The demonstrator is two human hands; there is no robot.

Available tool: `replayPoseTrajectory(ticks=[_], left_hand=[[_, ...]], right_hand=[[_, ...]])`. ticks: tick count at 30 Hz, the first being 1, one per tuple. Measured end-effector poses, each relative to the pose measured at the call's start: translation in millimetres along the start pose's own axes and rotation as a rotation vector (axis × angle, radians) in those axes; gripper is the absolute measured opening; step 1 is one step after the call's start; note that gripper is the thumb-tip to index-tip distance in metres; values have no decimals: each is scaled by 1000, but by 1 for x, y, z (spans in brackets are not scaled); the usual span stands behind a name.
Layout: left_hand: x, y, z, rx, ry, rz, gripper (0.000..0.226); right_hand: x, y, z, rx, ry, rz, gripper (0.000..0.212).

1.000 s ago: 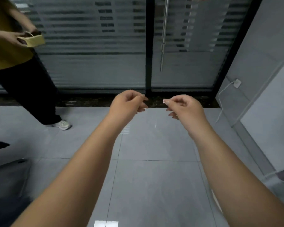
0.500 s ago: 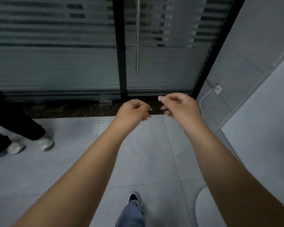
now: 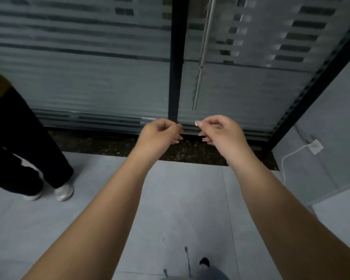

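Note:
Both my bare forearms reach forward over the grey tiled floor (image 3: 182,199). My left hand (image 3: 160,134) and my right hand (image 3: 220,134) hover side by side, a small gap between them, in front of the black door post (image 3: 175,77). The fingers of each hand are loosely curled and hold nothing. Neither hand touches the glass door (image 3: 240,87) or its long metal handle (image 3: 200,67).
A frosted striped glass wall (image 3: 79,67) fills the back. Another person's dark trousers (image 3: 18,148) and white shoes (image 3: 64,191) stand at the left. A grey wall with a white socket and cable (image 3: 315,146) is on the right. My own shoe (image 3: 204,261) shows at the bottom.
The view has moved closer to the glass door and swung back left. The other person's legs show more at the left. My hands keep the same curled pose.

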State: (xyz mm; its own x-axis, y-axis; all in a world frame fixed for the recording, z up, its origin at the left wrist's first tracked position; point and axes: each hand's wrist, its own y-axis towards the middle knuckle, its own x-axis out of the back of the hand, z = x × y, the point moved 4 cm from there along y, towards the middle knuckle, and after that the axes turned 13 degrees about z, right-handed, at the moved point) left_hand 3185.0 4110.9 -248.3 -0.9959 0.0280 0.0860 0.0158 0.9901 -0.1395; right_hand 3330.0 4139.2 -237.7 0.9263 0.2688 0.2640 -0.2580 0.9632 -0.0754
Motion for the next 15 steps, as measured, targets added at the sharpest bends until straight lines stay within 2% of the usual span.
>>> replayPoseTrajectory(ticks=[11,15], left_hand=[[88,162,11,66,-32,-389,17],[109,222,-2,102,-84,-560,19]], right_hand=[[-30,233,-8,84,15,303,11],[-37,322,-8,66,-24,477,15]])
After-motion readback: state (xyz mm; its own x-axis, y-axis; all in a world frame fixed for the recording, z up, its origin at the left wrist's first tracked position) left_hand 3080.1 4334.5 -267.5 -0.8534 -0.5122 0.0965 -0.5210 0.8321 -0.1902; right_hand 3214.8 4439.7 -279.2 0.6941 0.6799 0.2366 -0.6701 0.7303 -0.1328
